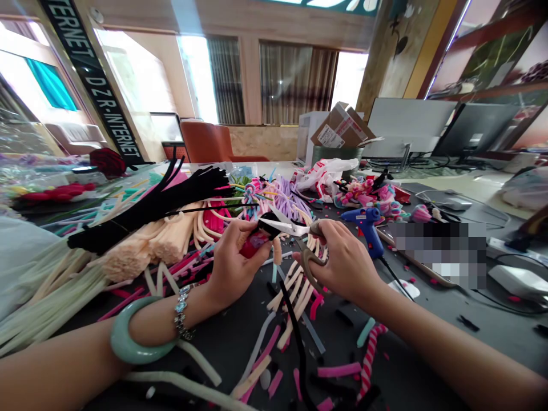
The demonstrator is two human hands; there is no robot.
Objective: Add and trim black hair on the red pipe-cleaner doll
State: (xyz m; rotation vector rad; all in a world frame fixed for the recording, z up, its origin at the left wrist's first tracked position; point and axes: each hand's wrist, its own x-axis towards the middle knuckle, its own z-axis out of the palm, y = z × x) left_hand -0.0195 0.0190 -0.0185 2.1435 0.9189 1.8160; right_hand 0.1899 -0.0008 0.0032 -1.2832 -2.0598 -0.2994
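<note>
My left hand (pixel 229 265), with a jade bangle and a bracelet on its wrist, pinches a small red and black fuzzy craft piece (pixel 252 244) between thumb and fingers. Parts of the piece are hidden by the fingers. In my right hand (pixel 346 257) is a pair of scissors (pixel 314 267), my fingers through the handles. The blades point left and are spread, at the black upper part of the piece. Under the hands lie cream pipe cleaners (pixel 295 294). A long black pipe cleaner (pixel 295 325) hangs or lies below; its upper end is unclear.
Bundles of black (pixel 171 200) and cream pipe cleaners (pixel 137 248) lie left, with purple ones (pixel 285 197) behind. A blue glue gun (pixel 365 222) and its cord stand right. Cut scraps (pixel 338 370) litter the dark tabletop. Monitors (pixel 406 128) and a cardboard box (pixel 342 128) are at the back.
</note>
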